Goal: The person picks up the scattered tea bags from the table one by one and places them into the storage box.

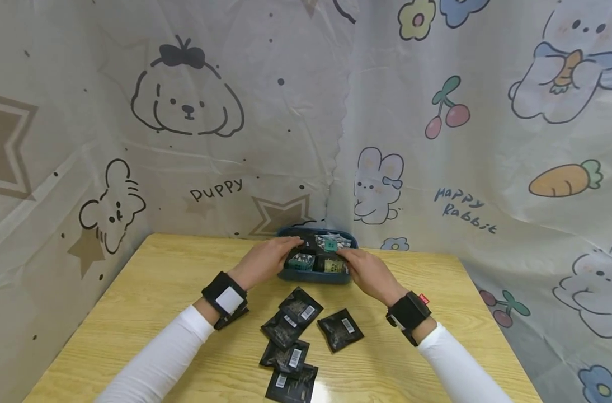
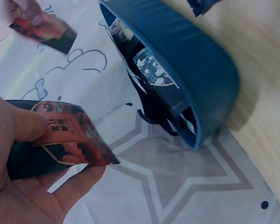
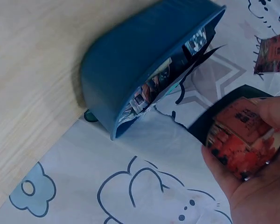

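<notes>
My left hand (image 1: 268,258) is at the left side of a dark blue bin (image 1: 313,276), and my right hand (image 1: 373,271) is at its right side. In the left wrist view, the left thumb and fingers pinch a dark sachet (image 2: 74,135) with a red label and red printed pattern. A similar sachet (image 3: 238,140) sits between the right thumb and fingers in the right wrist view. Inside the bin are several packets, among them a green-labelled one (image 1: 301,261) and a yellowish one (image 1: 333,266).
Several black sachets with white barcode labels lie in an overlapping line on the wooden table (image 1: 406,358), the nearest sachet (image 1: 292,385) by the front. One black sachet (image 1: 340,330) lies apart to their right. A printed cloth (image 1: 286,112) hangs behind the table.
</notes>
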Motion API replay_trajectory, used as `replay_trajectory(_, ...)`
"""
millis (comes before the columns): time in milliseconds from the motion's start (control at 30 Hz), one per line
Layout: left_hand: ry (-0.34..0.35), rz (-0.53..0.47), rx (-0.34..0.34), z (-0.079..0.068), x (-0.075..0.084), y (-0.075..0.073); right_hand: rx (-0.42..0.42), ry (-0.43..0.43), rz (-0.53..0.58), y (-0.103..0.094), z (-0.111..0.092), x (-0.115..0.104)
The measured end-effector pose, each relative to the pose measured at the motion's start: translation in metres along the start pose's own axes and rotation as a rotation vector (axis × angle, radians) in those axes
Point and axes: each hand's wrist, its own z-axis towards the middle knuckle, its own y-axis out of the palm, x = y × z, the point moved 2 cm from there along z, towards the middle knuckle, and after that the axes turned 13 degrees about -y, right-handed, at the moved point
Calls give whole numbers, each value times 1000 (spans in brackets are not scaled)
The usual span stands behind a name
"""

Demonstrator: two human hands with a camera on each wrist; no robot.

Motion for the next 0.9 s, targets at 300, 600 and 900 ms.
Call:
replay_trajectory(300,41,64,19,36,-7,33,66,-48,27,22,30,22)
replay_trajectory(600,-19,77,-148,45,-16,63,-87,57,140,50,32,37)
replay_trajectory(900,-68,-7,-307,39,-27,74,-153,18,164,58,25,37)
